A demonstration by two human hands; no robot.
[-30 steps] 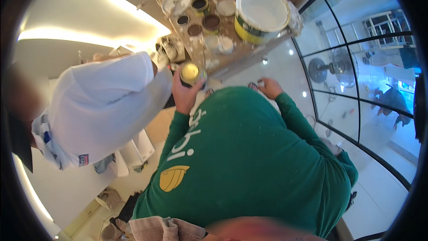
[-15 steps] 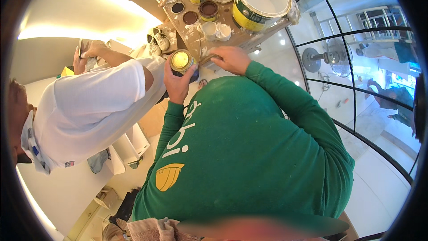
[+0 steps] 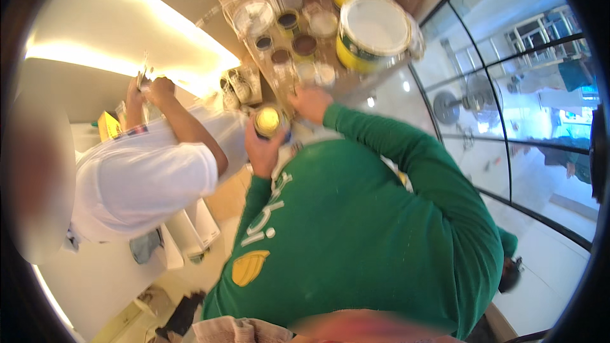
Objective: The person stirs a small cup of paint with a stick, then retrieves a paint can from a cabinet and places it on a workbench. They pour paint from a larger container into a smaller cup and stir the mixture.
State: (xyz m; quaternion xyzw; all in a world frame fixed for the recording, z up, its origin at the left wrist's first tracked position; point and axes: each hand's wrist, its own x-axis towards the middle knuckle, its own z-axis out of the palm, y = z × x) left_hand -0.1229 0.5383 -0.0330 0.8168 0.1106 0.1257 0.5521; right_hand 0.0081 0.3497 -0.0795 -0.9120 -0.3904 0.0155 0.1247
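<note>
My left hand [image 3: 259, 147] is raised in front of my green shirt and grips a small round tin with a yellow top [image 3: 267, 121]. My right hand [image 3: 310, 103], on a green sleeve, reaches to the near edge of a work table [image 3: 356, 82], next to several small open jars of dark paint [image 3: 304, 44]. Whether its fingers hold anything I cannot make out.
A large paint bucket with a white lid [image 3: 373, 30] stands on the table beside more tins and clear lids. A co-worker in a white shirt [image 3: 143, 181] stands at my left with both hands raised [image 3: 147, 87]. A curved glass wall [image 3: 508, 121] runs along the right.
My right hand has swung left and forward to the jars at the table edge. The tin in my left hand stayed up. The co-worker's arms have come up.
</note>
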